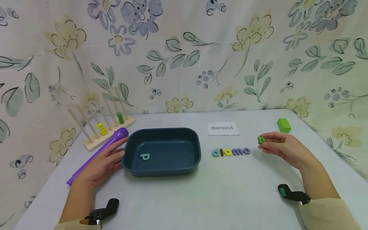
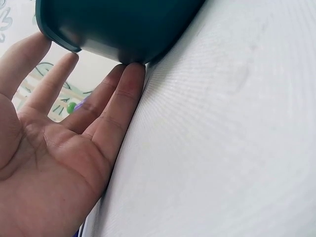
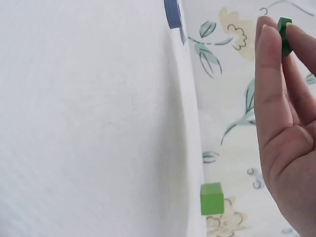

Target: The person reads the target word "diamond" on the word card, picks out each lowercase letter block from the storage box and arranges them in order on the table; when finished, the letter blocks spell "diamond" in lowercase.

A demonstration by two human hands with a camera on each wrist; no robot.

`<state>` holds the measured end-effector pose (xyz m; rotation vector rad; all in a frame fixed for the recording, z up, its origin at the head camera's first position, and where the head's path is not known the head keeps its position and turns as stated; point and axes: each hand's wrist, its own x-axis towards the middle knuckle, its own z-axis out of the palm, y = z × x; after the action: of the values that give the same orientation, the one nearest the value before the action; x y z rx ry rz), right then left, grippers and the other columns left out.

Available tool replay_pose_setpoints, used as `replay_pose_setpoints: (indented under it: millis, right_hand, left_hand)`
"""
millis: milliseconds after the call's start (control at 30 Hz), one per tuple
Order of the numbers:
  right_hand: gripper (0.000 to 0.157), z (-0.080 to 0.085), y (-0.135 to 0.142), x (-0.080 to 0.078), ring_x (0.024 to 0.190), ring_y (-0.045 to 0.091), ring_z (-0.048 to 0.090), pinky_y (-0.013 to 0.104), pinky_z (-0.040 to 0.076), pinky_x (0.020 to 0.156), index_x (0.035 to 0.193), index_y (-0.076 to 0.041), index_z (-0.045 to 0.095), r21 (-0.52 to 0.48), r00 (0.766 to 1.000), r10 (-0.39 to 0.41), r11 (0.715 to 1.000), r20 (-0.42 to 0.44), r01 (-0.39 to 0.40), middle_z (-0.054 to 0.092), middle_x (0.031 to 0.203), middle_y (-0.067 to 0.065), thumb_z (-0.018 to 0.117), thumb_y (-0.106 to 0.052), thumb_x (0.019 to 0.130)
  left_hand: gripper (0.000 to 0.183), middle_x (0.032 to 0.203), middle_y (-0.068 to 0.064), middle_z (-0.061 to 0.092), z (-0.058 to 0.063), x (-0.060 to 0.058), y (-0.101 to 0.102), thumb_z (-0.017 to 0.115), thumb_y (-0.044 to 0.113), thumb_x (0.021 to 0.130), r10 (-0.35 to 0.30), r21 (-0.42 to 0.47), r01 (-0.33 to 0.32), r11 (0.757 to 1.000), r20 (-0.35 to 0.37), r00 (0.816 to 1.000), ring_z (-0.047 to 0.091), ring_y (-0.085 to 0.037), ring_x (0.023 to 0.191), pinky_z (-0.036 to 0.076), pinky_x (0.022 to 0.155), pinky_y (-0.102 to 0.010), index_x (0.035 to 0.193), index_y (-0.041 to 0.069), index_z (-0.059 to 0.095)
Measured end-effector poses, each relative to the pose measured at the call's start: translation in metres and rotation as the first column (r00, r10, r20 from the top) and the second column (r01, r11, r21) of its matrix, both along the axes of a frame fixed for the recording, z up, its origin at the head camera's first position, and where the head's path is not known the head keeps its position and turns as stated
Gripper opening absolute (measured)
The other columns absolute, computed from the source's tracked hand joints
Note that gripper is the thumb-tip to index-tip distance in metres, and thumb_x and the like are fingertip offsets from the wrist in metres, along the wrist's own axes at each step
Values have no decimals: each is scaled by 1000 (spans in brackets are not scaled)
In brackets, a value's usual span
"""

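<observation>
My right hand (image 1: 284, 148) pinches a small green letter n (image 1: 261, 140) between thumb and fingertips, raised over the right side of the table. In the right wrist view the green letter (image 3: 285, 37) shows edge-on. Just left of that hand, several coloured letters lie in a row: teal d (image 1: 213, 153), red i (image 1: 221, 152), yellow a, purple m (image 1: 237, 152) and purple o. My left hand (image 1: 99, 166) has its fingers extended, fingertips touching the left side of a dark teal tub (image 1: 164, 172). One light teal letter (image 1: 148, 157) lies inside the tub.
A white card (image 1: 223, 128) printed "diamond" lies behind the letter row. A green block (image 1: 284, 125) stands at the back right. At the left are a wooden peg stand (image 1: 93, 144) with yellow and green beads and a purple stick (image 1: 97, 156). Floral cloth (image 1: 178, 80) hangs behind.
</observation>
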<state>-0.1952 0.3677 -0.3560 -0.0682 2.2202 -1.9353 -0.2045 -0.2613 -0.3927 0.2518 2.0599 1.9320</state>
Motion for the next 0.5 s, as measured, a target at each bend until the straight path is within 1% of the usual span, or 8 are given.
replay_pose_setpoints:
  millis: [100, 167, 233, 300, 333, 400, 467, 500]
  right_hand:
    - [21, -5, 4, 0, 99, 14, 77, 28, 61, 86, 119, -11, 70, 59, 1000, 11, 998, 8, -11, 78, 109, 2, 67, -5, 99]
    - [28, -7, 4, -1, 100, 13, 76, 28, 61, 86, 126, -4, 66, 154, 1000, 27, 988, 1, -27, 78, 112, 3, 69, -10, 99]
    - [39, -9, 2, -2, 99, 13, 75, 28, 61, 86, 132, -1, 62, 291, 999, 42, 956, -2, -40, 77, 114, 5, 72, -19, 98]
    - [49, -10, 0, -3, 98, 14, 73, 28, 60, 84, 136, 0, 59, 414, 998, 63, 909, -3, -56, 74, 117, 7, 73, -26, 97]
    - [51, -11, -1, -3, 96, 15, 72, 28, 59, 82, 137, 0, 59, 466, 997, 77, 882, -9, -64, 73, 119, 9, 73, -28, 97]
    - [50, -13, -4, -3, 92, 17, 69, 29, 57, 78, 137, -2, 60, 538, 996, 92, 840, -19, -68, 70, 120, 12, 73, -30, 97]
    - [48, -16, -5, -3, 89, 17, 67, 28, 57, 76, 136, -2, 62, 568, 994, 102, 821, -34, -65, 68, 119, 13, 72, -29, 98]
    - [46, -17, -6, -3, 88, 16, 65, 28, 56, 75, 135, -2, 63, 575, 994, 104, 816, -44, -60, 67, 117, 13, 72, -28, 98]
  left_hand:
    - [59, 153, 2, 46, -1, 0, -1, 52, 28, 109, -2, -7, 2, 1000, -1, 1000, 59, -3, 126, 54, 99, -26, 164, 30, 30]
    - [59, 152, 3, 46, -2, 0, -1, 52, 28, 109, 1, -5, -1, 1000, 4, 1000, 59, -4, 126, 54, 99, -26, 164, 30, 30]
    - [59, 150, 5, 47, -2, 1, -2, 52, 28, 109, 7, -1, -7, 1000, 7, 1000, 60, -4, 126, 54, 99, -26, 164, 30, 30]
    - [59, 150, 4, 47, -1, 1, -2, 52, 28, 109, 15, 0, -15, 1000, 7, 1000, 60, -4, 126, 54, 99, -26, 164, 30, 30]
    - [59, 151, 3, 47, -1, 1, -2, 53, 28, 109, 18, 0, -18, 1000, 8, 1000, 60, -4, 125, 54, 99, -26, 164, 30, 31]
    - [60, 155, -2, 44, 0, 1, -2, 54, 29, 109, 17, -6, -17, 1000, 4, 1000, 60, -4, 125, 54, 99, -26, 164, 29, 30]
    - [60, 158, -6, 40, 1, 1, -1, 54, 29, 108, 20, -8, -20, 1000, 9, 1000, 60, -4, 125, 54, 99, -26, 164, 30, 30]
    - [60, 159, -8, 38, 1, 1, -1, 54, 30, 108, 21, -10, -21, 1000, 11, 1000, 60, -4, 126, 54, 99, -26, 164, 30, 30]
